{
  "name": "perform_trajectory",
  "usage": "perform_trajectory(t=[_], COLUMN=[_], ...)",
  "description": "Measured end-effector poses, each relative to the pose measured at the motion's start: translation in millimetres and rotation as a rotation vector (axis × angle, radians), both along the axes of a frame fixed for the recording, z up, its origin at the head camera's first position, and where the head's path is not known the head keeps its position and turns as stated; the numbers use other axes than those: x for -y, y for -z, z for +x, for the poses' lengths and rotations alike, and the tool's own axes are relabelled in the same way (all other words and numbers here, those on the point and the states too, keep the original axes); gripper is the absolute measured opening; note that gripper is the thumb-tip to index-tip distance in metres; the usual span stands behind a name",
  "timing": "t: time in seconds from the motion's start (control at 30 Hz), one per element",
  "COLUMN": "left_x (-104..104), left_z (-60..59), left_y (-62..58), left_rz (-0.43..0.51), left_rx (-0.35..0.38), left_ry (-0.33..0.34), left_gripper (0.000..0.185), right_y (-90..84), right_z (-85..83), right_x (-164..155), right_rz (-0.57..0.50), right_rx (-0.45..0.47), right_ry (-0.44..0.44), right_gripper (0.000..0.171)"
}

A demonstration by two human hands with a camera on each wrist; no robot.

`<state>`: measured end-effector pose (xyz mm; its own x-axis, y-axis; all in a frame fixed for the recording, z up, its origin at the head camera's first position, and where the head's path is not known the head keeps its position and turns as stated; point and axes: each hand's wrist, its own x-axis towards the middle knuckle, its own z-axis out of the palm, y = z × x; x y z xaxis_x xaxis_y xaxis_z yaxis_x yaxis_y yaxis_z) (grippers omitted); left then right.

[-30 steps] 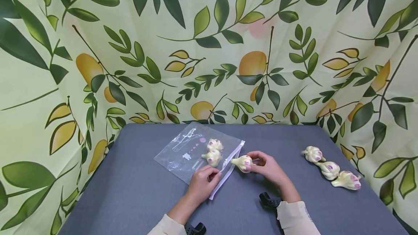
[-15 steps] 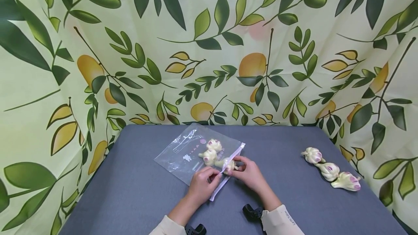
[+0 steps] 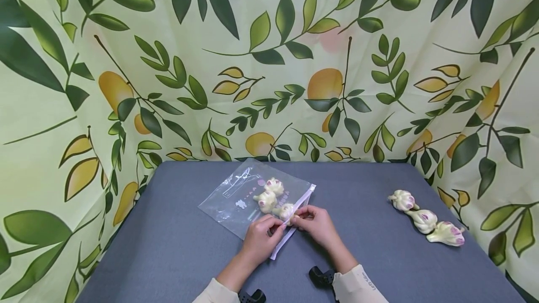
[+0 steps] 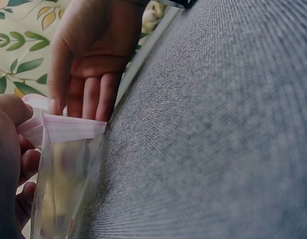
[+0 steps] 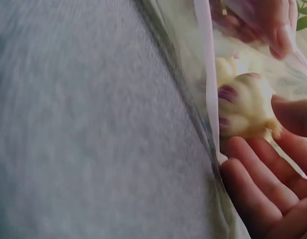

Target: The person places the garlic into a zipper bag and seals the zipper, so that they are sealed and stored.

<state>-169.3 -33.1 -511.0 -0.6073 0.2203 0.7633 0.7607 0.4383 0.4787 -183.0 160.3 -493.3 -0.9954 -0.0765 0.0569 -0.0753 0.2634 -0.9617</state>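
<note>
A clear zip bag (image 3: 236,198) lies on the grey table (image 3: 168,247) with two garlic bulbs (image 3: 269,193) inside. My left hand (image 3: 275,225) pinches the near end of the bag's white zip edge (image 4: 64,130) and holds the mouth apart. My right hand (image 3: 298,216) holds a third garlic bulb (image 3: 287,210) at its fingertips, just inside the mouth. In the right wrist view that bulb (image 5: 245,102) rests against my fingers (image 5: 258,189) behind the zip strip (image 5: 207,74). The left wrist view shows my right hand (image 4: 93,55) beyond the pinched edge.
Three more garlic bulbs (image 3: 423,218) lie in a row near the table's right edge. A leaf-and-fruit patterned cloth (image 3: 269,60) hangs behind and at both sides. Black wrist mounts (image 3: 322,276) show at the bottom of the head view.
My right hand carried the garlic bulb leftward from beside the bag into its mouth. My left hand kept its pinch on the zip edge.
</note>
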Motion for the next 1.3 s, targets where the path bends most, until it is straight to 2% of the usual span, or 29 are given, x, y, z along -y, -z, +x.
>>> perform_trajectory(t=[0.17,0.27,0.6,0.7,0.87,1.0,1.17,1.23,1.3], left_x=[0.1,0.2,1.9,2.3,1.9,0.1,-1.9,-1.8,-1.6], left_z=[0.5,0.8,1.6,1.1,1.3,1.3,1.7,2.0,2.0], left_y=[-0.2,-0.1,0.4,1.0,1.8,1.9,0.4,-0.4,-0.3], left_rz=[0.001,-0.002,-0.014,-0.015,-0.005,-0.007,-0.003,-0.001,-0.002], left_rx=[-0.021,-0.019,-0.003,-0.012,-0.01,-0.003,0.011,0.016,0.02], left_ry=[0.005,0.001,-0.005,-0.01,-0.013,-0.013,-0.002,0.001,0.002], left_gripper=[0.013,0.013,0.012,0.011,0.012,0.011,0.007,0.006,0.006], right_y=[-1.4,-1.9,-1.7,-1.5,-5.6,-16.5,-35.8,-44.8,-55.1], right_z=[4.4,7.2,10.3,10.2,9.3,7.6,3.2,1.3,-0.4], right_x=[5.4,6.8,10.5,11.3,5.2,-13.7,-56.1,-77.6,-101.9], right_rz=[-0.013,-0.018,0.046,0.062,0.107,0.154,0.229,0.296,0.393], right_rx=[-0.001,0.001,-0.023,-0.017,0.022,0.02,-0.029,-0.066,-0.124], right_ry=[-0.172,-0.246,-0.387,-0.399,-0.342,-0.235,0.001,0.095,0.154], right_gripper=[0.034,0.039,0.053,0.056,0.054,0.042,0.033,0.032,0.033])
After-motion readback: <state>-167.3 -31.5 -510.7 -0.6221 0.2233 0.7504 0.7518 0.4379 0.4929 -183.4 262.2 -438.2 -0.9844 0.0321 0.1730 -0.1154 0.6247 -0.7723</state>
